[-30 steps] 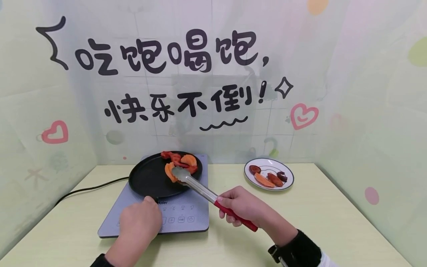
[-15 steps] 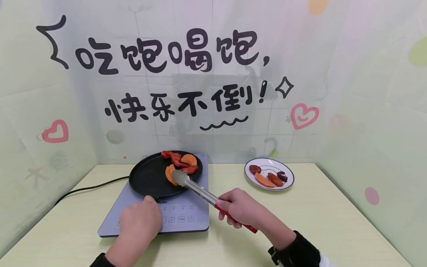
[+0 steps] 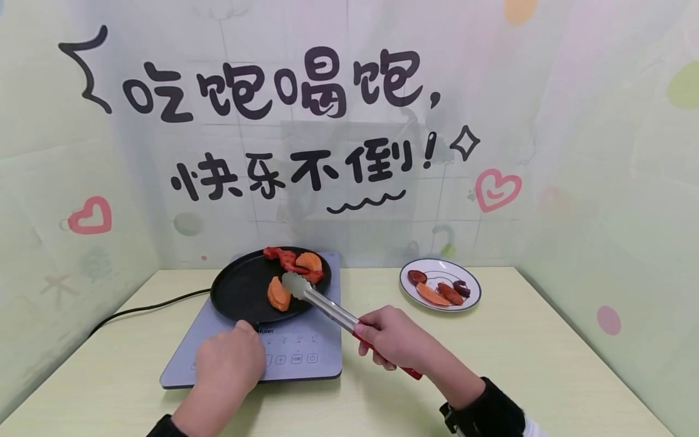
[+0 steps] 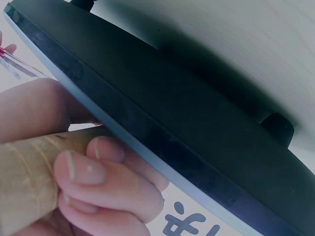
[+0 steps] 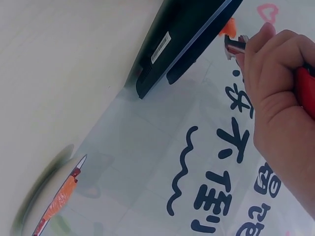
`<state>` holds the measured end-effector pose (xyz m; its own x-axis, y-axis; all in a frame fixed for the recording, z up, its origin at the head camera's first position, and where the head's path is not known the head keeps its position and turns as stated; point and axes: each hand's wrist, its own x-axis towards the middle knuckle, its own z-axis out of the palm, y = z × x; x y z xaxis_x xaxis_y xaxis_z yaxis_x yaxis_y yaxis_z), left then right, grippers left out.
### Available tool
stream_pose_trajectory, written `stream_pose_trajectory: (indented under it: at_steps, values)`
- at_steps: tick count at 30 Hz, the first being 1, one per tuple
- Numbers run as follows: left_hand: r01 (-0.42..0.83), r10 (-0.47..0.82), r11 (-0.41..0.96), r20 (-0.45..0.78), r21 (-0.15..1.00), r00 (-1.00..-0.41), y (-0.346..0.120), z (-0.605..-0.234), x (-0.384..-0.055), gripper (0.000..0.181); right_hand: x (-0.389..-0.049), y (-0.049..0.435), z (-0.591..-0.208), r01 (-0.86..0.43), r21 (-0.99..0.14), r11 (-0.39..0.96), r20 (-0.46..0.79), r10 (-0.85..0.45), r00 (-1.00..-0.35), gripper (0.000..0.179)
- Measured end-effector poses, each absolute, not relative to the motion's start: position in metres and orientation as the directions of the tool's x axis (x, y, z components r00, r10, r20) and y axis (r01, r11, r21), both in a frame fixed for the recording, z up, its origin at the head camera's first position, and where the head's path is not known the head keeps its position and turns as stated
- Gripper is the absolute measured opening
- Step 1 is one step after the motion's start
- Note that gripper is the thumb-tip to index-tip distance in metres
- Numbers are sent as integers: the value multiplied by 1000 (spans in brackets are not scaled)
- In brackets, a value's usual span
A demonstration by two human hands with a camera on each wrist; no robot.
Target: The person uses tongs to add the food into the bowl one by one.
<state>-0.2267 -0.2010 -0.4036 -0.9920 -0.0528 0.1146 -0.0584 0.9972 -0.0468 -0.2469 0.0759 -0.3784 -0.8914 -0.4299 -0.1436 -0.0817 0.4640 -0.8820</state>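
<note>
In the head view, a black frying pan sits on a grey induction cooker. My left hand holds the pan's handle, and the left wrist view shows its fingers curled round that tan handle. With my right hand I grip metal tongs by their red handles. The tongs' tips are over the pan, just right of an orange wedge-shaped piece of food; whether they touch cannot be told. Behind them lie a second orange piece and reddish meat-like pieces.
A white plate with a dark rim stands at the right, bearing several food pieces. A black power cord runs left from the cooker across the pale table. A printed cloth hangs behind.
The near orange piece has shifted slightly toward me and lies flatter, with its broad side showing. The tongs have come off it to the right. My left hand and the pan stay put.
</note>
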Motion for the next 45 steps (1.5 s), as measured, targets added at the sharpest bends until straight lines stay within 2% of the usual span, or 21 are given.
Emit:
stream_pose_trajectory:
  at_steps: [19, 31, 45]
  values:
    - [-58, -54, 998, 113, -36, -992, -201, -403, -227, 29, -234, 69, -375, -144, -893, 426, -99, -498, -862, 20]
    - [-56, -52, 998, 114, -34, -992, -201, -402, -227, 28, -243, 77, -377, -112, -846, 522, -150, -432, -889, 21]
    - [-65, -62, 998, 98, -28, -993, -201, -402, -227, 26, -246, 86, -369, -116, -842, 526, -136, -417, -899, 23]
